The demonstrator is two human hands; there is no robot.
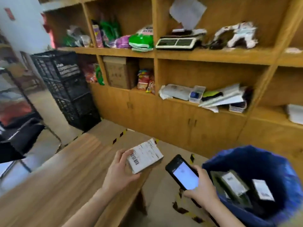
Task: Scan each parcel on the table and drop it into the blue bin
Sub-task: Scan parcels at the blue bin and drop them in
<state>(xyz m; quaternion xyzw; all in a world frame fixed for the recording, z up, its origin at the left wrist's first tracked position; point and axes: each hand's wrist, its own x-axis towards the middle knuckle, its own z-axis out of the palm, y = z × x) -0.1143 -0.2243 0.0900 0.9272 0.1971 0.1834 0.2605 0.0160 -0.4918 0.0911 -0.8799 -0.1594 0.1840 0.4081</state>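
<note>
Nearest, both forearms reach forward. The left hand [119, 171] grips the parcel [145, 155] from its left end, thumb on the label face beside the barcode, fingers curled underneath. The parcel is held in the air, label up and tilted, above the right edge of the desk [57, 177], not resting on it. The right hand [201, 189] is wrapped round the lower end of a handheld scanner [183, 173]. Its lit screen faces up, and its top end is angled toward the parcel, near it but apart.

The blue bin [249, 156] stands right of the desk, just beside the right hand. Two labelled parcels [234, 184] lie inside it.

Beyond the desk's far edge, black-and-yellow tape [121, 134] marks the floor. Further left stands a stack of black crates [65, 89], next to the wooden shelving [213, 58]. The shelving carries packets, papers and a weighing scale [177, 42]. Motion blur obscures finer detail.
</note>
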